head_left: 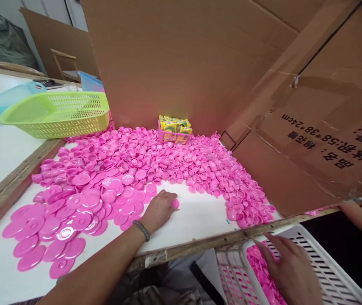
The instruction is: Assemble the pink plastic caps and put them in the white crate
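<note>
Pink disc | at fingertips of left hand — seemingly pinched | right hand — fingers splayed

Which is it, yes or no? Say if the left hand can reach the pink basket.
Probably yes: small pink cups lie between the left hand and pink basket, but nothing tall blocks the way.

Spread over the bench: plates at left, cups behind and right (small basket among them, before the cardboard), crate beyond the near edge.
</note>
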Demonstrator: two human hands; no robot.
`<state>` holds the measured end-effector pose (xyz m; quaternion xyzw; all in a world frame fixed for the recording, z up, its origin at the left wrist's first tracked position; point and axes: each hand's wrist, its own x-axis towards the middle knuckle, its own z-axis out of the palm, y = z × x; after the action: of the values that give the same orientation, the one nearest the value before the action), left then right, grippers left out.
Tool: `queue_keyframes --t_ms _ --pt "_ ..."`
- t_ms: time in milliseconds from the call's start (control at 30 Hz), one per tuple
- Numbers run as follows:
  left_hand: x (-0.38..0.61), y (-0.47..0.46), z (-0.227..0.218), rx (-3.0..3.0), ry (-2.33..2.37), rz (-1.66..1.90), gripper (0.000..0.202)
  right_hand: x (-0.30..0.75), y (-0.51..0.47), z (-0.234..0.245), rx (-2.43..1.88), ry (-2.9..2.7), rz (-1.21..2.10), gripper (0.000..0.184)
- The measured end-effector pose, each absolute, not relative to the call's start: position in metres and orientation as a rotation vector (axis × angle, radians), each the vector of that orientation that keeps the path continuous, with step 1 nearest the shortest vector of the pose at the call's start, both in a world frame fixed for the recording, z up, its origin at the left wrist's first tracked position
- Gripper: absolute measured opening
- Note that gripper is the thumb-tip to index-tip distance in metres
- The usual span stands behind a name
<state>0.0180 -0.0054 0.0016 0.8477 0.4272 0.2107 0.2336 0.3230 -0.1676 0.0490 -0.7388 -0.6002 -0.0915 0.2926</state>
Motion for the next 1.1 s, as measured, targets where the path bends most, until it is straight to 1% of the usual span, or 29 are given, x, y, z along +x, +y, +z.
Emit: queue_keyframes --t_ms 67,167,267,367,467,633,733,933,1100 --pt "0.017 -0.006 0.000 2.311 1.179 0.598 0.027 0.292 -0.133 0.042 -1.930 -1.726 -0.159 0.025" --pt "0.014 -0.007 -0.002 2.287 1.192 0.617 0.030 0.247 -0.071 0.028 -1.800 -1.804 -0.116 0.027" --pt "0.012 -0.006 -0.003 2.274 1.214 0.636 0.030 0.221 -0.021 0.015 -1.778 -1.912 -0.161 0.026" --pt "0.012 -0.004 -0.004 2.267 1.242 0.638 0.031 0.210 0.002 0.006 -1.758 -2.002 -0.146 0.022" --pt "0.012 -0.003 -0.006 2.257 1.252 0.636 0.035 0.204 0.001 0.003 -1.661 -2.082 -0.074 0.024" --pt "0.012 -0.002 -0.008 2.228 1.248 0.658 0.040 0.188 -0.019 0.004 -1.400 -2.158 0.169 0.017" --pt "0.012 -0.001 -0.009 2.221 1.247 0.671 0.042 0.179 -0.024 0.004 -1.288 -2.216 0.262 0.019" --pt "0.013 0.000 -0.012 2.223 1.300 0.644 0.041 0.172 -0.022 0.007 -1.242 -2.355 0.302 0.024" --pt "0.015 0.001 -0.013 2.204 1.315 0.627 0.043 0.177 -0.017 0.008 -1.289 -2.366 0.311 0.023"
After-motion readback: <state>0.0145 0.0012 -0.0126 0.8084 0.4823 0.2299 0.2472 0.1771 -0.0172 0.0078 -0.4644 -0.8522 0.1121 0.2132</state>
